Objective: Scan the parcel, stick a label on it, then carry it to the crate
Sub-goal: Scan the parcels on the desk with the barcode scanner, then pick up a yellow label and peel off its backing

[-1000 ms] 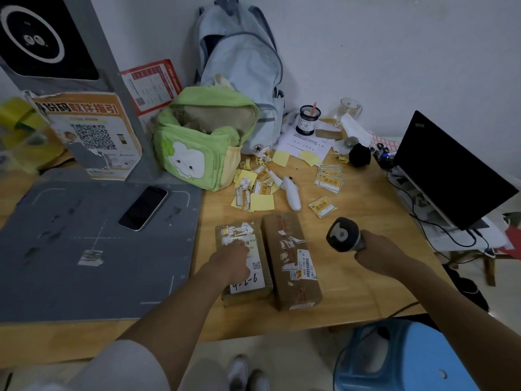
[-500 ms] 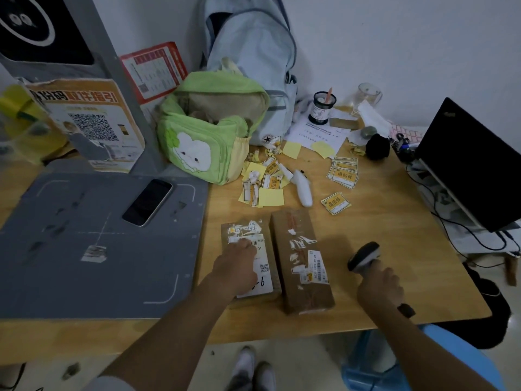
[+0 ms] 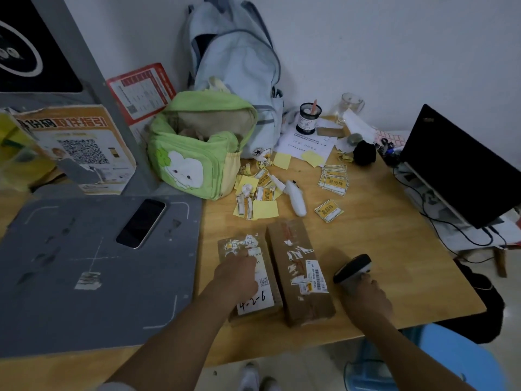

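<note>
The left hand (image 3: 238,273) lies palm-down on the smaller brown cardboard parcel (image 3: 249,277), fingers loosely curled, pressing on its white shipping label (image 3: 260,289), which carries handwritten figures at the near end. The right hand (image 3: 366,297) is wrapped around the grip of a black-and-grey handheld barcode scanner (image 3: 352,268), whose head tilts toward the longer brown cardboard parcel (image 3: 298,269) just to its left. Both parcels lie side by side, touching or nearly so, at the near edge of the light wooden table (image 3: 394,249).

A grey mat (image 3: 70,277) with a dark smartphone (image 3: 141,222) covers the table's left part. Loose yellow return stickers (image 3: 332,180) and a white marker pen (image 3: 296,197) lie farther back. By the white wall (image 3: 394,38), an open green fabric bag (image 3: 197,145) with a cartoon print leans against a pale blue backpack (image 3: 234,57); what the green bag holds is unclear. A black laptop (image 3: 456,165) stands at the right.
</note>
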